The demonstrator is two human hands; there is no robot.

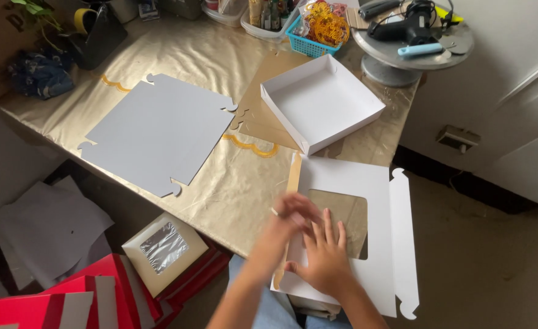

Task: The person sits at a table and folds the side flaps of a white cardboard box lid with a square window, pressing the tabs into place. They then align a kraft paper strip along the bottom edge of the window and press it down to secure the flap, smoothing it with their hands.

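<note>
Hands lie on the flat white window-box blank (348, 183) at the table's (220, 183) near edge: right hand (325, 259) pressed open-palmed on its near left part, left hand (293, 213) blurred just beyond, grip unreadable. Beyond the blank sits a folded white box tray (320, 100); left of it, another flat blank (159, 131).

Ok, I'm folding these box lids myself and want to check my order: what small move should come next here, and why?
Probably fold up the lid's left flap along its crease. The windowed lid blank lies flat, the right hand presses it down, and the left hand, blurred, is already at that flap. The right flap also lies unfolded.
</note>
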